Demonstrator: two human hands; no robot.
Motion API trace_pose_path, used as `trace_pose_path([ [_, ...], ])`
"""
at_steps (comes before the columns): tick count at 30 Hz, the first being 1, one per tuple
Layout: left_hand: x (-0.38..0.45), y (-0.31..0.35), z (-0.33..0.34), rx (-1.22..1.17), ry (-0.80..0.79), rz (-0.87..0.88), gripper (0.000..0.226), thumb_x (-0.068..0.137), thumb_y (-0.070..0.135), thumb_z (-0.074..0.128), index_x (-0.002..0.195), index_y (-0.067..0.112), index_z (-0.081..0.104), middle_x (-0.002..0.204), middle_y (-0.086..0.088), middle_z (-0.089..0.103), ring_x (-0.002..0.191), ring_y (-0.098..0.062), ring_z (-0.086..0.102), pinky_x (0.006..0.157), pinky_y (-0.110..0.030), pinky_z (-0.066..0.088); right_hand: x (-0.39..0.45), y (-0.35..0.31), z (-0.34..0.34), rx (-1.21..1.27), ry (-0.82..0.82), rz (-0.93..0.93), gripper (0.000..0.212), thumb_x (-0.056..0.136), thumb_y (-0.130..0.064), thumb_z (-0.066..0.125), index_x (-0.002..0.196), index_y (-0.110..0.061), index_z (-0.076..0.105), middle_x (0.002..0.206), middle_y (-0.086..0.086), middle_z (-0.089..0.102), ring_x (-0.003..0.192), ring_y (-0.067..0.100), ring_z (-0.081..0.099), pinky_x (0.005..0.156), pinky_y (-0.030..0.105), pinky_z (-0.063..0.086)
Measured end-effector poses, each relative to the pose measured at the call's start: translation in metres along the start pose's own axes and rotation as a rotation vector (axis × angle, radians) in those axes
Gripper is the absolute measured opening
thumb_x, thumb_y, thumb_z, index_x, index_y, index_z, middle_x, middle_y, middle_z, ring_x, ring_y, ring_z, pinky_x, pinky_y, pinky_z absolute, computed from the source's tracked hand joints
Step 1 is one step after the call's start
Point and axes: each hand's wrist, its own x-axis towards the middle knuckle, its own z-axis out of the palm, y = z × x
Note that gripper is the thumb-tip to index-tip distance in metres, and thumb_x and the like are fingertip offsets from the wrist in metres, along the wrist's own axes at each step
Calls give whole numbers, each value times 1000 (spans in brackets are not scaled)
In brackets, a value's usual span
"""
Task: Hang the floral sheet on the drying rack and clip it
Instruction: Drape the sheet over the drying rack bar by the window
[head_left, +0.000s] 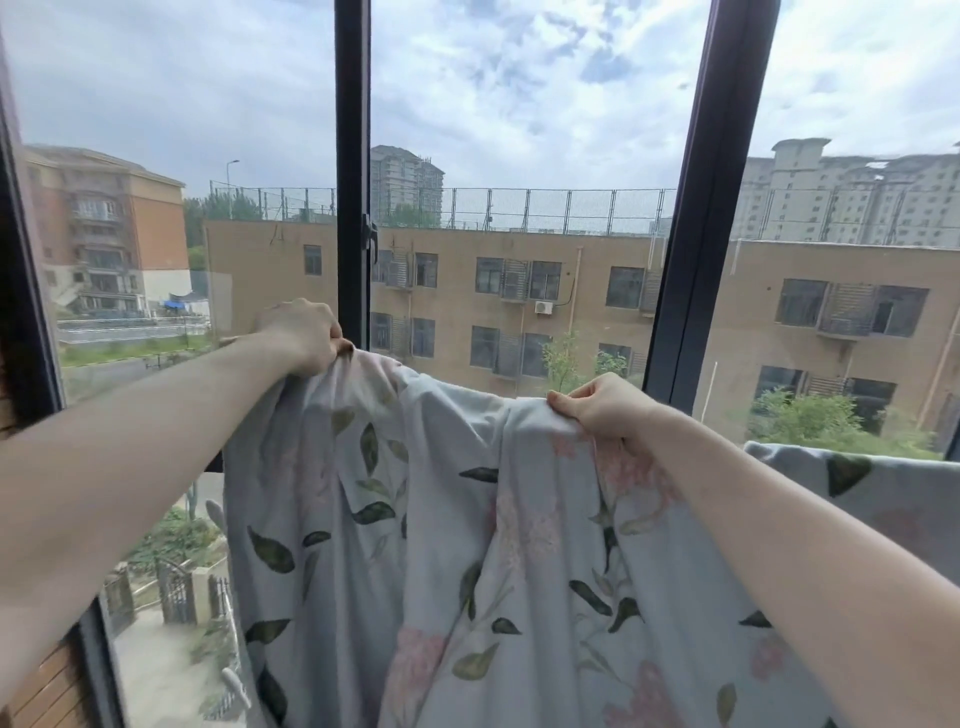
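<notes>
The floral sheet (415, 519), pale blue-grey with green leaves and pink flowers, hangs in front of me from both raised hands. My left hand (301, 332) grips its top edge at the upper left, fingers curled round bunched cloth. Lower and to the right, my right hand (602, 405) pinches the same top edge. The edge sags between the two hands. The rest of the sheet falls in folds out of the bottom of the view. No drying rack bar and no clip shows.
A large window with dark frames (353, 182) fills the view just behind the sheet, buildings outside. More floral cloth (883, 493) lies draped at the right, below the window. A wooden surface (47, 691) shows at the lower left.
</notes>
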Motion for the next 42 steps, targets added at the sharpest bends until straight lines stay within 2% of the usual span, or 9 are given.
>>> trace_pose_path([
  [4, -7, 10, 28, 10, -428, 45, 13, 85, 44, 74, 84, 32, 78, 103, 3, 74, 93, -19, 67, 80, -34, 58, -4, -1, 2, -101, -37, 19, 36, 86, -55, 77, 107, -27, 82, 105, -8, 75, 96, 9, 65, 84, 27, 53],
  [6, -7, 11, 27, -40, -475, 42, 13, 84, 44, 76, 87, 32, 79, 105, 3, 75, 94, -17, 68, 86, -35, 59, -6, 0, -1, -121, -59, 27, 39, 84, -58, 78, 105, -26, 82, 103, -7, 76, 95, 11, 67, 83, 27, 57],
  [12, -29, 33, 2, -304, -204, 186, 27, 97, 48, 67, 87, 26, 78, 89, 6, 76, 80, -15, 70, 72, -33, 58, -13, 1, -3, -178, -68, 13, 41, 88, -61, 71, 95, -23, 83, 91, -5, 78, 90, 15, 72, 76, 29, 60],
  [20, -96, 73, 14, -201, -219, 448, 33, 99, 66, 48, 95, 37, 63, 89, 13, 65, 81, -9, 61, 74, -36, 54, -28, -1, 1, 4, 25, -234, 29, 101, -45, 61, 88, -26, 79, 90, -10, 76, 92, 13, 71, 83, 29, 55],
  [23, -96, 68, 28, -223, -122, 453, 34, 101, 61, 48, 78, 37, 52, 76, 15, 61, 71, -7, 56, 64, -35, 45, -38, 11, -9, -4, 145, -304, 22, 100, -39, 63, 87, -28, 77, 88, -13, 75, 84, 9, 71, 82, 32, 57],
  [28, -89, 70, 37, -323, -105, 490, 36, 104, 58, 45, 76, 38, 55, 70, 13, 62, 69, -11, 59, 68, -39, 51, -54, 45, -9, -347, 218, -212, 63, 104, -56, 44, 55, -16, 42, 49, -5, 51, 47, 18, 47, 58, 35, 46],
  [33, -81, 77, 40, -443, -85, 453, 32, 106, 51, 46, 103, 41, 76, 73, 5, 73, 72, -18, 68, 71, -40, 57, -58, 51, -5, -455, 348, -221, 68, 106, -58, 33, 52, -16, 35, 49, 0, 52, 52, 22, 52, 59, 34, 39],
  [38, -58, 66, 22, -203, -8, 415, 37, 106, 41, 48, 78, 30, 69, 75, 12, 67, 70, -16, 61, 60, -32, 46, -55, 43, 2, -465, 334, -233, 70, 107, -56, 33, 49, -16, 37, 48, -2, 51, 50, 20, 51, 56, 33, 33],
  [42, -31, 53, 8, -169, -53, 313, 33, 106, 43, 48, 87, 37, 75, 81, 12, 71, 76, -15, 64, 65, -32, 52, -52, 39, 3, -476, 316, -212, 69, 107, -51, 37, 47, -17, 40, 49, -2, 50, 51, 19, 49, 58, 34, 35],
])
